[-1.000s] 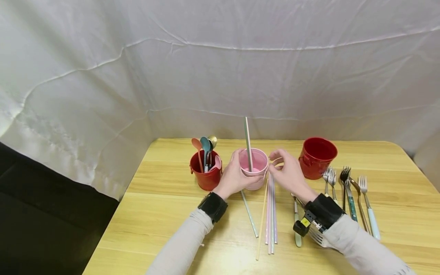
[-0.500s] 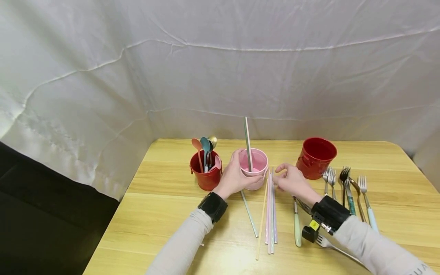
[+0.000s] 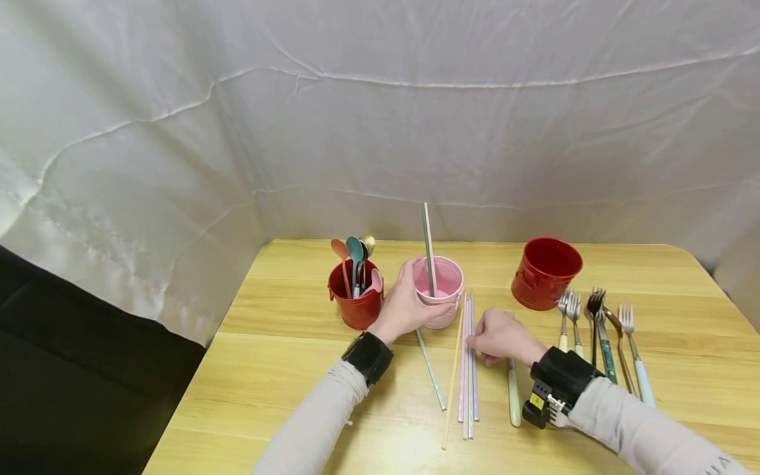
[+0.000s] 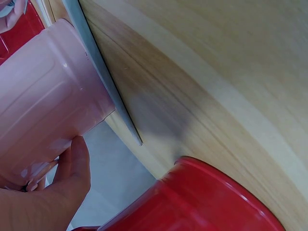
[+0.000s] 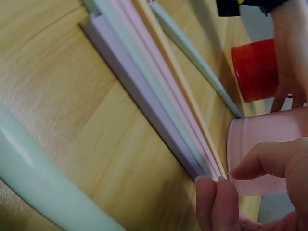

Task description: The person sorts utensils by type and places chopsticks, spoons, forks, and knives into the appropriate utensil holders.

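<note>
A pale pink cup (image 3: 439,290) holding a grey-green chopstick (image 3: 428,247) stands between two glossy red buckets (image 3: 545,273), the left-hand red bucket (image 3: 356,305) bristling with spoons in teal, salmon pink and gold (image 3: 355,258), all on a light yellow wood-grain table (image 3: 297,369) before a creased white cloth backdrop (image 3: 380,112). Pastel chopsticks (image 3: 468,369) in lilac, mint, pink and pale wood lie beside a mint-handled utensil (image 3: 513,394) and silver forks (image 3: 600,336) with light blue, dark teal and plain handles. Both arms wear light grey sleeves (image 3: 320,422) and black wrist straps (image 3: 369,356), the right strap carrying a small yellow label (image 3: 538,400).
</note>
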### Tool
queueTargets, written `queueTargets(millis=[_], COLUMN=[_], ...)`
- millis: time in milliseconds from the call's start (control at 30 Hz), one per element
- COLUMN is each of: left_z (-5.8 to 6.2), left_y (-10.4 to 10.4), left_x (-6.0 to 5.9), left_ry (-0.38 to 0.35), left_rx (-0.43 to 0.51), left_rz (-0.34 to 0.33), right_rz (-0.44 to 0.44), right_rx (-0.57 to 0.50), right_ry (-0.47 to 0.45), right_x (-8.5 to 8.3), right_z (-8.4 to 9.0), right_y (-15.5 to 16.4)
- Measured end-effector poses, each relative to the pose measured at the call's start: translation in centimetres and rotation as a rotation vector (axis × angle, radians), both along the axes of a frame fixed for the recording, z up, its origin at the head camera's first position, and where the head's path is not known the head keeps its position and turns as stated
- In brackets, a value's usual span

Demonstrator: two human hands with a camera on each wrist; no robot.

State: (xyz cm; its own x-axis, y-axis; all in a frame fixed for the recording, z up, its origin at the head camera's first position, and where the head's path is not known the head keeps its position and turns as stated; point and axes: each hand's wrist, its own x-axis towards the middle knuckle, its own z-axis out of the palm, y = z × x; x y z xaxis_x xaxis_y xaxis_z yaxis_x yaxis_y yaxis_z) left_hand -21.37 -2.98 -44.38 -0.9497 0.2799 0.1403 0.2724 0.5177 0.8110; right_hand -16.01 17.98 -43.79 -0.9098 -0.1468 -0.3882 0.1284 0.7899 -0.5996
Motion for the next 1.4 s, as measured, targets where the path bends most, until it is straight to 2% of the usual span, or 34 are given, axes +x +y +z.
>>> queueTargets(millis=[200, 400, 1033, 1400], left_z=[0.1, 0.3, 0.3, 0.2], left_y=[0.0, 0.1, 0.0, 0.1], left_x=[0.1, 0.2, 0.2, 0.0], left_ry=[0.003, 0.009, 0.018, 0.02], left_rx=[0.009, 0.019, 0.016, 0.008], left_rz=[0.002, -0.006, -0.007, -0.001], right_rz=[0.022, 0.007, 0.015, 0.001], right_rx=[0.036, 0.075, 0.097, 0.009], right_ry=[-0.004, -0.006, 0.011, -0.035], right_x=[0.1, 0.2, -0.2, -0.6], right_z=[-0.3, -0.4, -1.0, -0.9], right_y=[-0.2, -0.5, -0.4, -0.2])
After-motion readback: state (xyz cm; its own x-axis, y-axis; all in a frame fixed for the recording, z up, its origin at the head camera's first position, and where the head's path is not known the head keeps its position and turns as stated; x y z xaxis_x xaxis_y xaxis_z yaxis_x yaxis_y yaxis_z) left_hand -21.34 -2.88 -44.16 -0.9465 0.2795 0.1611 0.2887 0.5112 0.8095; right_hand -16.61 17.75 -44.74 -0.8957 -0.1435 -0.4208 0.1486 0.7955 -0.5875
